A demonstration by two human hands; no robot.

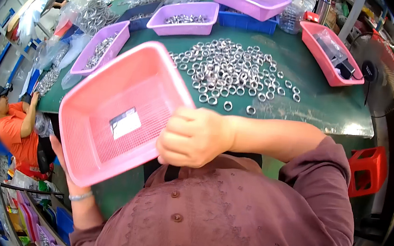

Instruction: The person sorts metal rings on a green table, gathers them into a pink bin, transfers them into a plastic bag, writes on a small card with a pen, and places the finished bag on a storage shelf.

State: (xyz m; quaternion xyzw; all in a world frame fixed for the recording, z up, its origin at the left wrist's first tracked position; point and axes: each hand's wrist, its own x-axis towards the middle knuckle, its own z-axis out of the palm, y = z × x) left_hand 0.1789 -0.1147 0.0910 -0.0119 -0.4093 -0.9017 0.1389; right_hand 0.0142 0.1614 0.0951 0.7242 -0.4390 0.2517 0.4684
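Note:
A pink plastic basket (157, 84) with slotted sides is tilted up in front of me, its inside facing me. On its bottom I see only a small white and dark label (125, 122). My right hand (196, 137) is closed over the rim at the basket's right side. At the lower left, my left hand (66, 165) holds the basket from the outside, partly hidden behind its wall. Beyond the basket, a spread pile of shiny metal rings (232, 71) lies on the green table (324, 111); neither hand touches them.
Purple baskets (209, 17) line the table's far and left sides, some holding metal parts. A pink-red basket (309, 36) with packaged items stands at right, near a fan (382, 76). A red stool (368, 171) is at right. A co-worker in orange (23, 137) is at left.

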